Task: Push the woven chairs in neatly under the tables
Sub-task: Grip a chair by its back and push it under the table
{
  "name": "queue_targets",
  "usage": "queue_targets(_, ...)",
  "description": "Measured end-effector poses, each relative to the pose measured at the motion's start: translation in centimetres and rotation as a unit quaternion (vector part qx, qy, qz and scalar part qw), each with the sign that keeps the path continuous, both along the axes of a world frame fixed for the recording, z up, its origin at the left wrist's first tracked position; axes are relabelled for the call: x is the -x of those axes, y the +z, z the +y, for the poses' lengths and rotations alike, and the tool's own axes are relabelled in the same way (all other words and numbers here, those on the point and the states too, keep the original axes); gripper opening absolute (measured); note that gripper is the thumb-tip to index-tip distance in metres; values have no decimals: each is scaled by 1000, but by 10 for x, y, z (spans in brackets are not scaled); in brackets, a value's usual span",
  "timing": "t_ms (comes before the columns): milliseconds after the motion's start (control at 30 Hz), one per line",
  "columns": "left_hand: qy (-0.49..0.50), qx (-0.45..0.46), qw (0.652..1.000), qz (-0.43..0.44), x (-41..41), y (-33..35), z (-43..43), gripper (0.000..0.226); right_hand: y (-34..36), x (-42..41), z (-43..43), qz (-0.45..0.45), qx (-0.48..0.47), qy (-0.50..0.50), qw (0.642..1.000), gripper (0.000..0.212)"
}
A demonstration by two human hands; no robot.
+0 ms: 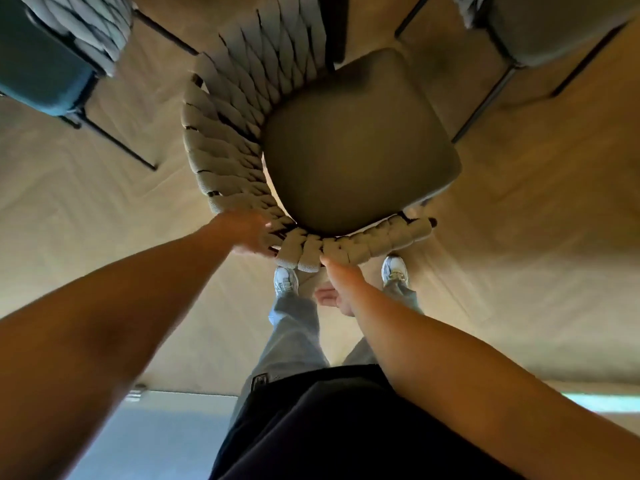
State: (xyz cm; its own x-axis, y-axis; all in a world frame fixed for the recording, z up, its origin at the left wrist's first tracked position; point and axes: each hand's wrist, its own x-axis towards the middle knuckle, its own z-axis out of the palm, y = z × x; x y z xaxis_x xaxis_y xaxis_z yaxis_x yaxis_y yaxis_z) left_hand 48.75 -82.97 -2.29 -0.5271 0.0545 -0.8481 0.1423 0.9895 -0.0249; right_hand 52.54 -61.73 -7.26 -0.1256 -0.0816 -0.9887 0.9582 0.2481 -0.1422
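From the head view, looking straight down, the beige woven chair [356,143] stands on the pale herringbone wooden floor [519,237] right in front of my white shoes [285,280], with its curved back towards me and its seat pointing away. My left hand [247,235] is curled round the top rim of the back at its left bend, holding it. My right hand [337,289] is lower, behind the middle of the back, with a fingertip touching the weave; blur keeps me from telling whether it grips or only presses. I judge that I stand behind the back so both hands can steer the chair forward, one near the corner to keep it from swinging. The chair sits turned a little to the right, not square to me. Its back is made of thick rope bands wrapped over a dark frame, which shows through the gaps, and the seat is a smooth olive-grey cushion with rounded corners. A teal-seated woven chair [45,67] stands off to the far left and a grey-seated chair [554,26] to the far right. No counter top shows plainly, so I cannot say how close the chair is to one.
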Motion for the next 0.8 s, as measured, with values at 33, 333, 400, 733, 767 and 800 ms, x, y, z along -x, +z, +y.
queue_targets(33,-41,3,999,-7,4,0,-8,80,-2,-4,-11,-11,-2,-62,998,47)
queue_targets(333,-248,-4,968,-26,32,-28,-90,114,-4,-18,-108,-87,47,-439,893,38)
queue_targets(400,-270,-9,963,17,37,-32,-101,106,-6,-16,-115,-74,45,-452,888,30)
queue_targets(733,-265,-12,960,93,28,-55,-121,114,-10,-13,-113,-37,-39,-441,896,17)
queue_targets(767,-256,-13,962,97,25,-55,-120,114,-13,-14,-111,-36,-43,-430,901,15)
queue_targets(800,-242,-17,965,99,22,-56,-119,114,-16,-15,-109,-33,-50,-421,905,16)
